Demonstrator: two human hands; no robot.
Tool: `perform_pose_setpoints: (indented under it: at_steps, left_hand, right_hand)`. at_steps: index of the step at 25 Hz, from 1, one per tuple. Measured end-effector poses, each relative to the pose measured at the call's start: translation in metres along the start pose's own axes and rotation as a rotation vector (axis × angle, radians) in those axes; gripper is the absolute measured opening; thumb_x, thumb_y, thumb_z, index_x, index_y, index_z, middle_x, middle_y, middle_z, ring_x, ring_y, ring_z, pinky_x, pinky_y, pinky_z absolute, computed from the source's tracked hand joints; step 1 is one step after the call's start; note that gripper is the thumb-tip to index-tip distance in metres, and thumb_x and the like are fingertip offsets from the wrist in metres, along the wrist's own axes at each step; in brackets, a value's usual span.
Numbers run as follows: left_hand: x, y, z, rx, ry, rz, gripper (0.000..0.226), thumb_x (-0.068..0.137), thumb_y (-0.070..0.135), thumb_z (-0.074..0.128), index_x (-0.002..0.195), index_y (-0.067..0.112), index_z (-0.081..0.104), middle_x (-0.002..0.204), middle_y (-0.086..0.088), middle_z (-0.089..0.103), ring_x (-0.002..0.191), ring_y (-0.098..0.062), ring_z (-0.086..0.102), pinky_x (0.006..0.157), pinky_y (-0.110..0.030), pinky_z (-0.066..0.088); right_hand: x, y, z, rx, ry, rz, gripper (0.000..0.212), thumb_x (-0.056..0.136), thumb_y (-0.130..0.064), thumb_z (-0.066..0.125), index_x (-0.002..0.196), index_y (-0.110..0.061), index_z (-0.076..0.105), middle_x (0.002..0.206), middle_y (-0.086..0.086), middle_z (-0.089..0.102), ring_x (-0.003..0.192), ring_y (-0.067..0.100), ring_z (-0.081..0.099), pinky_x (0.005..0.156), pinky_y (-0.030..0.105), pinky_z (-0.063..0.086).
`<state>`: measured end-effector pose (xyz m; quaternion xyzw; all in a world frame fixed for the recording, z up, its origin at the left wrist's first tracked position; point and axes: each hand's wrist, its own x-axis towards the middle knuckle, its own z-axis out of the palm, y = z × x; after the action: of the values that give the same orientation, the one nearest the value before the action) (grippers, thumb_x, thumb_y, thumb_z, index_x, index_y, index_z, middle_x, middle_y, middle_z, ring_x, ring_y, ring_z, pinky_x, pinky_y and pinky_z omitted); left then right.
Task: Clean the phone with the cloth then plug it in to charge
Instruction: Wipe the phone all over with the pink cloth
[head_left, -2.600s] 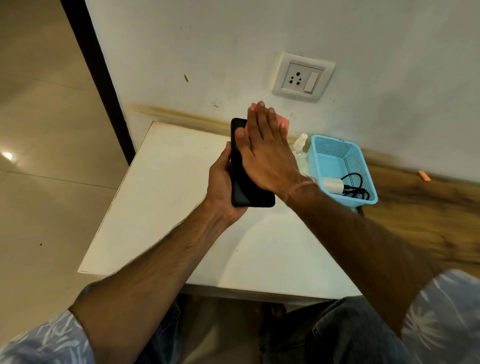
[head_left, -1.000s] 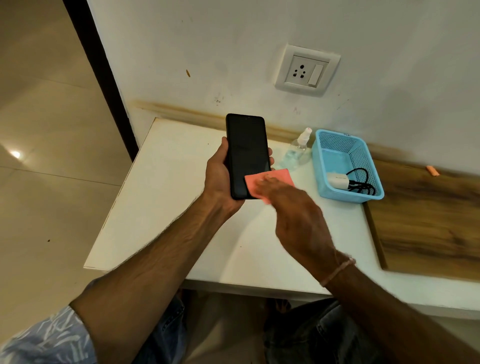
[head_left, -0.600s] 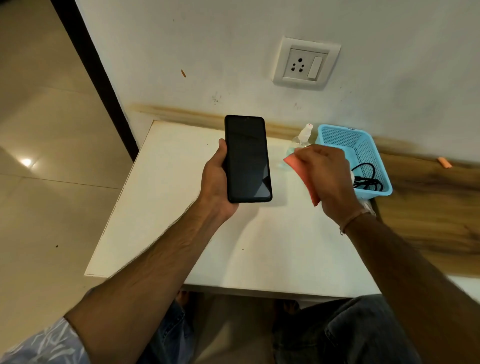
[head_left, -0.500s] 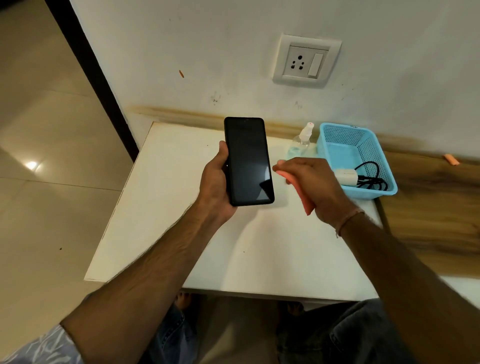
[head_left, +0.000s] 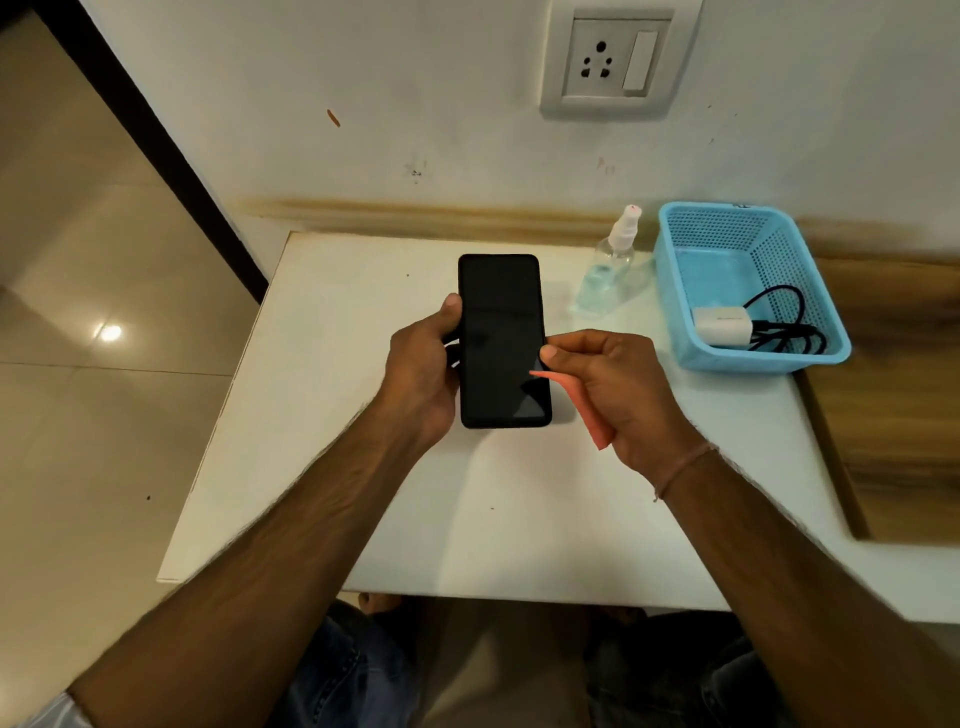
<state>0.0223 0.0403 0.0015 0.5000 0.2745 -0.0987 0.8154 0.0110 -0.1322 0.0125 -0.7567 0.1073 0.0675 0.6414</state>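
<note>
From the head camera, looking down at the white table (head_left: 363, 493): the person's left hand (head_left: 421, 374) grasps the phone (head_left: 501, 338) from its left side, thumb against the left edge and fingers curled round behind. The phone is held above the middle of the table, long side pointing towards the wall, its screen dark and facing up. I can make out no logo or writing on the glass.

The right hand (head_left: 618, 389) is curled round a salmon-pink cloth (head_left: 587, 410), just right of the phone. One corner of the cloth pokes out and touches the screen's lower right edge, with the thumb tip just above it at the phone's rim. A thin thread band (head_left: 680, 467) circles that wrist.

By the wall stands a clear spray bottle (head_left: 610, 270) with a white nozzle. Just to its right sits a blue mesh basket (head_left: 670, 312) holding a white charger (head_left: 719, 325) and a coiled black cable (head_left: 784, 327). Faint grey print on the charger is too small to read. Above them, a white wall socket (head_left: 605, 60) has a rocker switch (head_left: 639, 62) beside its pin holes.
</note>
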Motion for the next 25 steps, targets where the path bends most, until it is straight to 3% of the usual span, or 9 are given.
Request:
perform_pose_setpoints:
  at_steps: [3,7,11,14,16,18,21,25]
  left_hand:
    - [0.002,-0.002,-0.001,0.055,0.045,0.047,0.029,0.1,0.029,0.059,0.113,0.006,0.073,0.102,-0.006,0.076,0.098,-0.028,0.069,0.089,-0.044,0.059]
    - [-0.001,0.007,-0.001,0.037,0.0,0.115,0.023,0.098,0.025,0.062,0.106,0.008,0.075,0.102,-0.005,0.075,0.093,-0.025,0.065,0.093,-0.048,0.057]
    - [-0.015,0.016,0.001,0.042,-0.119,0.21,0.02,0.099,0.025,0.058,0.098,0.017,0.076,0.094,0.003,0.075,0.085,-0.018,0.066,0.075,-0.031,0.055]
    - [-0.026,0.02,0.007,0.014,-0.131,0.213,0.023,0.1,0.026,0.056,0.099,0.017,0.077,0.1,-0.001,0.074,0.096,-0.025,0.066,0.095,-0.046,0.052]
    - [-0.031,0.023,0.01,-0.025,-0.126,0.195,0.022,0.097,0.027,0.058,0.101,0.014,0.075,0.107,-0.008,0.071,0.107,-0.036,0.064,0.111,-0.059,0.041]
    - [-0.037,0.025,0.013,-0.053,-0.126,0.188,0.022,0.094,0.027,0.06,0.101,0.012,0.074,0.109,-0.011,0.068,0.109,-0.038,0.063,0.114,-0.062,0.035]
    - [-0.043,0.027,0.013,-0.061,-0.134,0.22,0.022,0.094,0.028,0.061,0.099,0.013,0.077,0.102,-0.006,0.072,0.098,-0.027,0.066,0.101,-0.046,0.049]
    - [-0.05,0.03,0.014,-0.063,-0.145,0.24,0.03,0.084,0.03,0.066,0.105,0.01,0.075,0.105,-0.007,0.073,0.097,-0.026,0.068,0.087,-0.037,0.054]
  right_hand:
    - [-0.001,0.006,0.003,0.012,0.002,0.043,0.005,0.082,-0.013,0.074,0.086,-0.017,0.074,0.081,-0.002,0.074,0.069,0.002,0.069,0.063,0.01,0.052]
    - [-0.003,0.001,-0.002,0.03,0.001,0.032,0.009,0.081,-0.017,0.075,0.09,-0.019,0.074,0.085,-0.002,0.075,0.078,0.009,0.071,0.071,0.018,0.055]
    - [-0.01,-0.014,-0.015,0.038,-0.038,-0.044,0.015,0.081,-0.021,0.074,0.095,-0.016,0.074,0.073,-0.011,0.07,0.051,-0.004,0.06,0.05,0.007,0.043]
    - [-0.015,-0.024,-0.024,0.039,-0.088,-0.079,0.016,0.082,-0.021,0.072,0.096,-0.015,0.073,0.061,-0.018,0.064,0.046,-0.005,0.056,0.047,0.004,0.039]
    - [-0.017,-0.031,-0.027,0.085,-0.127,-0.076,0.018,0.078,-0.023,0.072,0.094,-0.015,0.073,0.06,-0.017,0.063,0.047,-0.004,0.056,0.046,0.005,0.039]
    - [-0.02,-0.037,-0.031,0.143,-0.163,-0.075,0.028,0.07,-0.028,0.074,0.094,-0.013,0.074,0.06,-0.015,0.063,0.046,-0.003,0.056,0.044,0.005,0.039]
    - [-0.022,-0.04,-0.037,0.173,-0.195,-0.086,0.034,0.064,-0.03,0.083,0.092,-0.013,0.075,0.066,-0.01,0.065,0.048,-0.001,0.058,0.044,0.006,0.039]
    - [-0.023,-0.041,-0.041,0.209,-0.222,-0.111,0.035,0.057,-0.035,0.078,0.086,-0.015,0.075,0.063,-0.007,0.065,0.047,0.002,0.057,0.044,0.006,0.04]
